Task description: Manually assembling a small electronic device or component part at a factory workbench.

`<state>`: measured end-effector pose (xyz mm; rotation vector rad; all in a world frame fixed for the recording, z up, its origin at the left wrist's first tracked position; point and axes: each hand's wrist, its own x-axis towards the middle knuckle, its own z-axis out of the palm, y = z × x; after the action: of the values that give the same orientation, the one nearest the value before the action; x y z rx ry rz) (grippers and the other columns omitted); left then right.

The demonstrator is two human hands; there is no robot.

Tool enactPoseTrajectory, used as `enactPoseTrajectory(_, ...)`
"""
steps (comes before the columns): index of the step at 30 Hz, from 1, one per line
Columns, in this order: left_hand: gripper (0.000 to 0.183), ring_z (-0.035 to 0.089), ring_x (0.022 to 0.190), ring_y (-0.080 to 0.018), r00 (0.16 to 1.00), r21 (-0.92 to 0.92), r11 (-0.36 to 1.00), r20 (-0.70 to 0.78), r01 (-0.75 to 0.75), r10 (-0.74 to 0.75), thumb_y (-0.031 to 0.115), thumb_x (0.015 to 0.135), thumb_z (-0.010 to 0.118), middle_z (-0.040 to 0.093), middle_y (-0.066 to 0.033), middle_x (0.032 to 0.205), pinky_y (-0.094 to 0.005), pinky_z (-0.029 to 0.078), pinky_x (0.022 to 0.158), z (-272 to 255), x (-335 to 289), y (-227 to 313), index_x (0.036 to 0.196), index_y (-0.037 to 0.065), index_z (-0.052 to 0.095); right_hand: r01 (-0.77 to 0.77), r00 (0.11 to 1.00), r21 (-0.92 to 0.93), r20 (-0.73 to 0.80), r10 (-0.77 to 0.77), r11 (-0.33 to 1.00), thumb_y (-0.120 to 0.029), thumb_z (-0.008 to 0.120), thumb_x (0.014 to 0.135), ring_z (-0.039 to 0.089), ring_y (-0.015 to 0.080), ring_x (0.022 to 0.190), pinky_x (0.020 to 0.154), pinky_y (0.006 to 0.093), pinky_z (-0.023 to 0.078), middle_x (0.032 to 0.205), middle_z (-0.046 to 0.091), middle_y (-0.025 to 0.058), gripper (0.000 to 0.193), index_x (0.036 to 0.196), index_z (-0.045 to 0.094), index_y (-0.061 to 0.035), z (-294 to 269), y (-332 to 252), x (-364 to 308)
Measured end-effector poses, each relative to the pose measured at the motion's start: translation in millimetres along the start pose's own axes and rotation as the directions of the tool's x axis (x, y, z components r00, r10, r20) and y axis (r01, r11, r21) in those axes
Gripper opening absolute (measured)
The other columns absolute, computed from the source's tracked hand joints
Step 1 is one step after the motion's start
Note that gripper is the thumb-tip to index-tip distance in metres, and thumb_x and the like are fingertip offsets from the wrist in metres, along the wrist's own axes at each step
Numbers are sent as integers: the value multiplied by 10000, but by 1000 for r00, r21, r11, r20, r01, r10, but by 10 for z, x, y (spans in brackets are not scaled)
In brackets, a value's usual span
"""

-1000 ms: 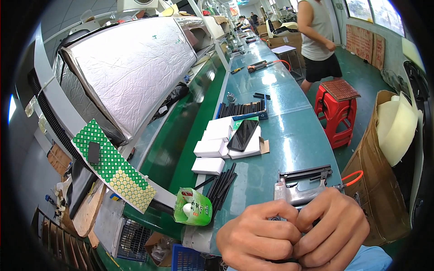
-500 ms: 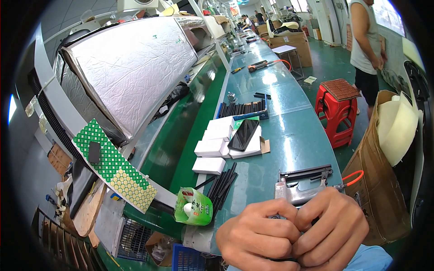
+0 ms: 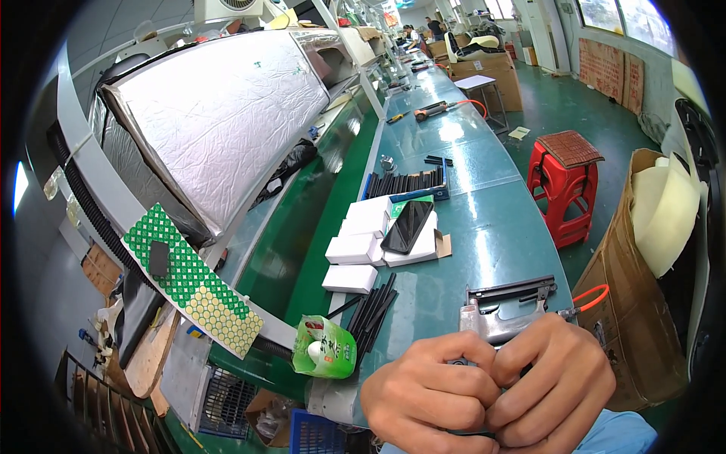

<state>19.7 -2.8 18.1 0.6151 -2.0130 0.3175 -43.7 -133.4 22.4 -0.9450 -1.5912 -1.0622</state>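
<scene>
At the near end of the bench, my left hand (image 3: 431, 393) and my right hand (image 3: 556, 382) are held knuckle to knuckle, fingers curled in. A little dark material shows between the fingers, but what they grip is mostly hidden. Just beyond my hands lies a metal air stapler (image 3: 503, 321) with an orange hose (image 3: 594, 299). To the left, several black strips (image 3: 372, 312) lie loose beside an open green packet (image 3: 325, 348) with something white in it.
White boxes (image 3: 352, 278) are stacked mid-bench, with a black phone (image 3: 408, 227) on top. Behind them a blue tray (image 3: 444, 189) holds more black strips. A red stool (image 3: 563, 189) and a cardboard box with foam (image 3: 631, 303) stand on the right.
The person standing at the right has gone out of view. My hands stay together in nearly the same place.
</scene>
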Motion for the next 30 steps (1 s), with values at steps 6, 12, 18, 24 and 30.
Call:
enactPoseTrajectory(6,46,580,658,-187,1000,-2,1000,7,-7,7,43,888,699,617,-53,731,-349,440,629,-6,40,-15,860,35,736,-15,1000,-22,-15,15,1000,34,723,707,494,93,457,467,279,231,555,478,-4,193,615,581,-60,12,-19,-7)
enactPoseTrajectory(12,43,573,643,-185,1000,10,1000,-12,-12,12,38,879,705,612,-54,718,-345,435,609,10,37,-15,847,33,734,-31,1000,-12,1,31,999,31,728,700,487,92,453,465,276,236,553,478,-5,195,612,579,-60,2,-25,0)
enactPoseTrajectory(18,37,566,635,-185,999,-12,1000,-38,-26,26,24,871,711,607,-57,713,-340,429,594,34,41,-49,840,27,730,-39,999,-23,-4,39,999,27,728,702,498,91,462,470,277,245,559,483,-6,202,610,574,-66,-1,-38,-8)
enactPoseTrajectory(24,36,566,640,-187,999,-11,999,-40,-31,30,22,877,707,604,-60,717,-341,430,591,59,-39,-51,849,24,729,-47,999,-10,11,47,999,24,729,701,495,91,461,474,276,245,561,482,-7,202,611,573,-67,-27,-53,2)
enactPoseTrajectory(30,38,564,641,-189,1000,-24,999,-9,-23,22,26,880,707,604,-60,718,-341,428,588,31,52,-48,851,20,731,-31,1000,-20,2,31,999,30,724,699,483,86,454,474,278,238,552,473,-8,200,611,572,-66,-11,-46,-3)
